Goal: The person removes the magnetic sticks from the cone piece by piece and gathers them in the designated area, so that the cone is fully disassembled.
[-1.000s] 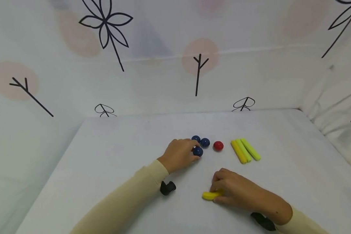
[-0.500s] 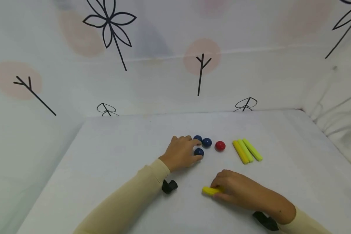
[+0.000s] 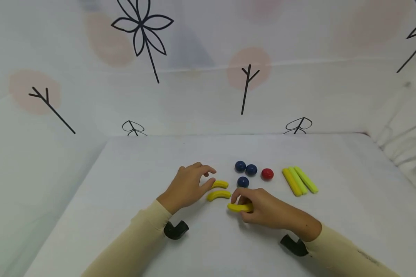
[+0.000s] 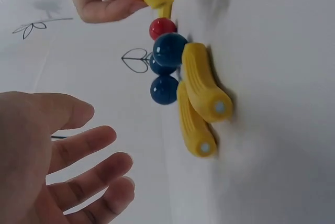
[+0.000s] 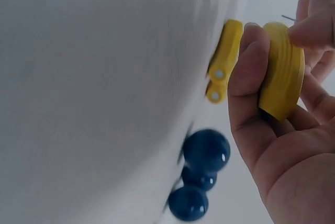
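Note:
My right hand (image 3: pixel 265 206) pinches a curved yellow magnetic stick (image 3: pixel 239 207) between thumb and fingers; the right wrist view shows the stick's ribbed side (image 5: pixel 282 72). To the left, my left hand (image 3: pixel 186 187) has its fingers apart and loosely bent, with nothing in them. Close by its thumb lie two more curved yellow sticks, a nearer one (image 3: pixel 219 195) and a farther one (image 3: pixel 221 184) partly covered by the hand. A pale disc (image 4: pixel 220 107) shows on an end of one. Beyond my right fingers, a dark blue ball (image 3: pixel 243 182) sits on the table.
Two further blue balls, one left (image 3: pixel 240 166) and one right (image 3: pixel 251 170), stand farther back. A red ball (image 3: pixel 267 174) is beside them. To the right lie a straight yellow stick (image 3: pixel 292 182) and two yellow-green sticks (image 3: pixel 306 179). White patterned cloth (image 3: pixel 201 96) rises behind the table.
My left hand has drawn back leftward from the blue balls, uncovering two curved yellow sticks. My right hand has carried its stick forward and left, closer to them. The head view has shifted slightly.

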Available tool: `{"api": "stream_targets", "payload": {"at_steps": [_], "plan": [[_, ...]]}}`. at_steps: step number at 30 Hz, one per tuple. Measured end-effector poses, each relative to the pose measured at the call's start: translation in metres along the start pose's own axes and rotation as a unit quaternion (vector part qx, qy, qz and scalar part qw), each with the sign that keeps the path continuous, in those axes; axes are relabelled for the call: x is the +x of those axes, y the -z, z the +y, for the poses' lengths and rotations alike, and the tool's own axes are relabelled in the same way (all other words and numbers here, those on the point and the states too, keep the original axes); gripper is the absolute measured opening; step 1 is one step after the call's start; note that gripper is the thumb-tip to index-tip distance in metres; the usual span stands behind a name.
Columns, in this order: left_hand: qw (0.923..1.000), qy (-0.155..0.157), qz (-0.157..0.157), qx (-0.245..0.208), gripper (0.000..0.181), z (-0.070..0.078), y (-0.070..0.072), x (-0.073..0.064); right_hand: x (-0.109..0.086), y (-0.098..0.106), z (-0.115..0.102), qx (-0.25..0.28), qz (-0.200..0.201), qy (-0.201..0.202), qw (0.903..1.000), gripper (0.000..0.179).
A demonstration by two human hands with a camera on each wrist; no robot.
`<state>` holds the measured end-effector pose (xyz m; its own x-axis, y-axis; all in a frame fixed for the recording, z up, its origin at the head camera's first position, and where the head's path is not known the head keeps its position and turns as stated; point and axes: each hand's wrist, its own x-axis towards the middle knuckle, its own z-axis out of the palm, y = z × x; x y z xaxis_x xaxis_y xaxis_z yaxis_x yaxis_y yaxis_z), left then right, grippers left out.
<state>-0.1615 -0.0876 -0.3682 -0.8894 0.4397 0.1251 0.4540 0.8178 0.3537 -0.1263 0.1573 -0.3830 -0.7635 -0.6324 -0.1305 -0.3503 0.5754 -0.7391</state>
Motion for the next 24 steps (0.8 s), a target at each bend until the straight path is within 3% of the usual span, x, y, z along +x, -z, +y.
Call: {"api": "stream_targets", "payload": {"at_steps": [6,13,17,24], "plan": [[0.9998,0.019,0.008,-0.002,0.026,-0.012,0.0,-0.015,0.014,-0.008,-0.002,0.001,-0.007,0.007,1.0,0.025],[0.9992,0.037,0.01,-0.009,0.029,-0.017,0.002,-0.022,0.022,-0.012,-0.002,-0.011,0.004,-0.009,0.9999,0.021],[0.999,0.044,0.008,-0.01,0.031,-0.016,0.003,-0.023,0.028,-0.016,-0.004,-0.066,0.027,-0.021,0.9973,0.016],[0.998,0.059,-0.001,-0.021,0.037,-0.014,0.001,-0.028,0.029,-0.024,-0.012,-0.178,0.059,-0.026,0.9818,0.019]]}}
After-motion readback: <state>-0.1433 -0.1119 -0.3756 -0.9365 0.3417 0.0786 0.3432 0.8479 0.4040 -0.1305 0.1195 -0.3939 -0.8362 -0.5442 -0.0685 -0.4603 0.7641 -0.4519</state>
